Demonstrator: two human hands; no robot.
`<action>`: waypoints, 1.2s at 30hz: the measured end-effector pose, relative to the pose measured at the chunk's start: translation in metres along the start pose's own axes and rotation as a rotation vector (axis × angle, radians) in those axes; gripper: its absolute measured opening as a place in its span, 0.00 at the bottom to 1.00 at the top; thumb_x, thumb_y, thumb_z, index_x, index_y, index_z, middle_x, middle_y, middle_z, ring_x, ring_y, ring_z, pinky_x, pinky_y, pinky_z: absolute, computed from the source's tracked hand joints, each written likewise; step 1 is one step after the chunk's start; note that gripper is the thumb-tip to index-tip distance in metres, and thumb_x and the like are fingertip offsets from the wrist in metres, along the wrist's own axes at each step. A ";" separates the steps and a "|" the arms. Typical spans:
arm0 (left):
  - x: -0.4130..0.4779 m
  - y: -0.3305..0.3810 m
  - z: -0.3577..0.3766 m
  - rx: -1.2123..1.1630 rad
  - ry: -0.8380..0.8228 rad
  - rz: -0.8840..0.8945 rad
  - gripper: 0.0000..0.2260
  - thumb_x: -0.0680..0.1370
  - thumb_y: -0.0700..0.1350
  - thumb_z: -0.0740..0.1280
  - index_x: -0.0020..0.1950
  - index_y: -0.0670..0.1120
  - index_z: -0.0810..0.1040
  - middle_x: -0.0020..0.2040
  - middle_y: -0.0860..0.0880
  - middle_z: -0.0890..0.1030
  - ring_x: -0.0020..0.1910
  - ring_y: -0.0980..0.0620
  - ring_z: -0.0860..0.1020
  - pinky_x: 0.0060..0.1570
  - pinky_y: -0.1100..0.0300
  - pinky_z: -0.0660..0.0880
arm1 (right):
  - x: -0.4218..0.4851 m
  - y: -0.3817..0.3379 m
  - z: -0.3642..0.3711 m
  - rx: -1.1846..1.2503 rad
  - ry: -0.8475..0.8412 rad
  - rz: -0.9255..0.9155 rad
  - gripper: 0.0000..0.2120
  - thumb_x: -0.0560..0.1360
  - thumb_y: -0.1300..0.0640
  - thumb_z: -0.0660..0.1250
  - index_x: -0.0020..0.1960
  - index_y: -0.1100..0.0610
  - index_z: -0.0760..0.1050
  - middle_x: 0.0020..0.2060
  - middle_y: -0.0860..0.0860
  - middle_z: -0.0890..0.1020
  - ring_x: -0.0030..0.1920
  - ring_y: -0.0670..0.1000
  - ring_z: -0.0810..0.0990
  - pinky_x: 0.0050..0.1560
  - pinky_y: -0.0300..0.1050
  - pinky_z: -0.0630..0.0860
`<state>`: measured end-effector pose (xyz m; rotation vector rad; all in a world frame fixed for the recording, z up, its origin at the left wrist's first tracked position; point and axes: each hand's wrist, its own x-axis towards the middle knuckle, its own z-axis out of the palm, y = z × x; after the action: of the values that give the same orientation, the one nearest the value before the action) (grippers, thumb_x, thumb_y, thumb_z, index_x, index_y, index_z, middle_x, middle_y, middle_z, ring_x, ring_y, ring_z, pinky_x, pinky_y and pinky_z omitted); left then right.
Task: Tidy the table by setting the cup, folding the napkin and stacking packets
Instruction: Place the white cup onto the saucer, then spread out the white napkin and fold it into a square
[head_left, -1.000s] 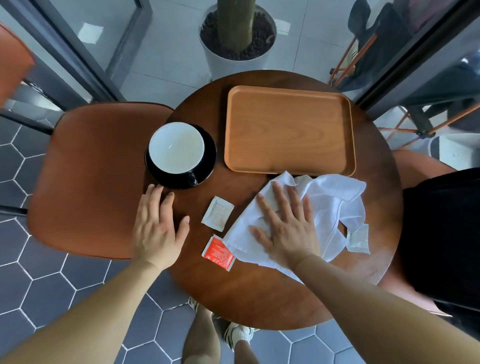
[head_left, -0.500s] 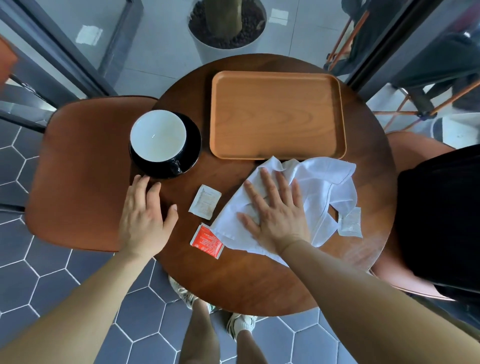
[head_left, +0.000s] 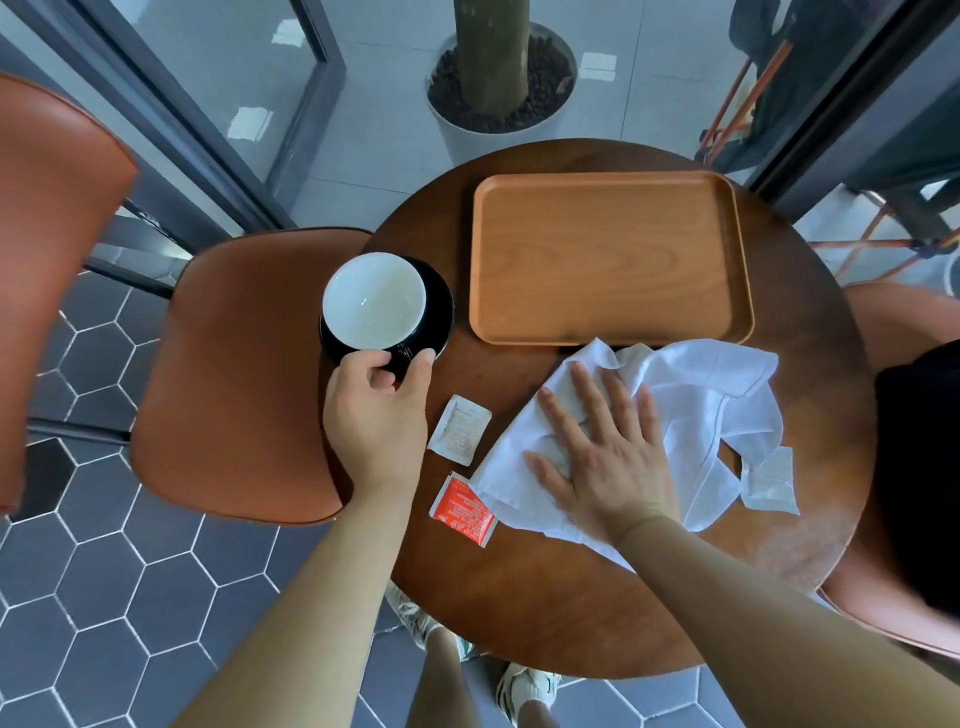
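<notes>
A cup (head_left: 371, 301), white inside and black outside, stands on a black saucer (head_left: 442, 312) at the table's left edge. My left hand (head_left: 376, 415) curls around the cup's near side, thumb and fingers either side of its handle. My right hand (head_left: 602, 457) lies flat with spread fingers on a crumpled white napkin (head_left: 717, 395). One white packet (head_left: 460, 428) lies between my hands. A red packet (head_left: 462, 509) sits just below it, partly under the napkin's corner. Another white packet (head_left: 769, 480) rests at the napkin's right edge.
An empty wooden tray (head_left: 608, 260) fills the far half of the round dark wooden table (head_left: 545, 597). An orange-brown chair (head_left: 234, 374) stands close on the left, another chair (head_left: 893, 327) on the right with something black (head_left: 919, 467) on it. A planter (head_left: 498, 78) stands behind.
My left hand has moved from the table's edge forward to the cup and closed around its near side. My right hand stays flat on the napkin. The camera has shifted.
</notes>
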<state>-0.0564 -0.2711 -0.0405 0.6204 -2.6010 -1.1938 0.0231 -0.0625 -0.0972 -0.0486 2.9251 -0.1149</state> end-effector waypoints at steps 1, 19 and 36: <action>0.001 0.002 0.003 -0.006 0.023 -0.003 0.13 0.73 0.53 0.75 0.50 0.46 0.81 0.43 0.51 0.81 0.41 0.60 0.76 0.40 0.78 0.66 | 0.000 0.000 0.000 0.000 -0.001 0.001 0.34 0.78 0.28 0.43 0.80 0.41 0.52 0.82 0.51 0.50 0.80 0.60 0.49 0.77 0.67 0.48; 0.012 -0.017 -0.006 -0.017 0.079 0.126 0.09 0.76 0.40 0.74 0.54 0.39 0.85 0.47 0.44 0.86 0.41 0.51 0.83 0.44 0.62 0.77 | 0.000 0.001 0.001 -0.002 0.005 0.010 0.34 0.78 0.29 0.44 0.80 0.41 0.52 0.82 0.50 0.50 0.81 0.60 0.50 0.77 0.66 0.50; 0.025 -0.036 -0.022 0.043 0.033 0.268 0.12 0.74 0.42 0.76 0.56 0.40 0.84 0.47 0.45 0.86 0.42 0.48 0.84 0.44 0.53 0.82 | 0.000 -0.001 -0.002 -0.012 -0.011 0.021 0.34 0.78 0.28 0.44 0.80 0.41 0.52 0.82 0.50 0.51 0.80 0.60 0.50 0.77 0.65 0.49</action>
<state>-0.0607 -0.3177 -0.0530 0.2838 -2.5859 -1.0372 0.0228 -0.0637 -0.0955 -0.0206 2.9149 -0.0933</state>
